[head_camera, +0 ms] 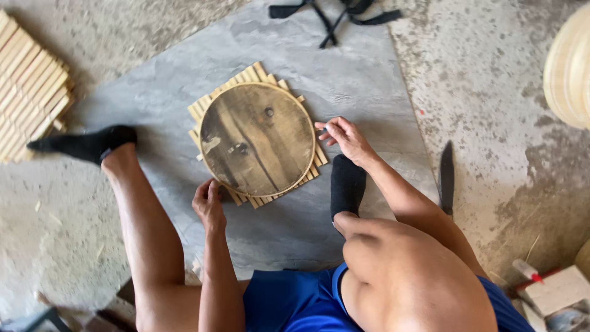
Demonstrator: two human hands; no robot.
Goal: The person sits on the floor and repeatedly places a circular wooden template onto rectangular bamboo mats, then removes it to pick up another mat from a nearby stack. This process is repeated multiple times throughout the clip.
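A round dark wooden disc (pixel 257 139) lies on a square mat of pale bamboo slats (pixel 255 75), which rests on a grey sheet (pixel 344 67) on the floor. My left hand (pixel 209 203) touches the disc's near-left rim, fingers curled on its edge. At the disc's right edge is my right hand (pixel 345 136), its fingers pinched on a small thin pen-like tool whose tip points toward the rim. I sit on the floor with legs apart, in black socks.
A stack of bamboo slat mats (pixel 31 92) lies at the far left. A dark blade-like knife (pixel 447 175) rests on the floor at right. Black straps (pixel 332 15) lie at the top. Pale round stacked pieces (pixel 568 67) show at the right edge, a small box (pixel 559 289) at lower right.
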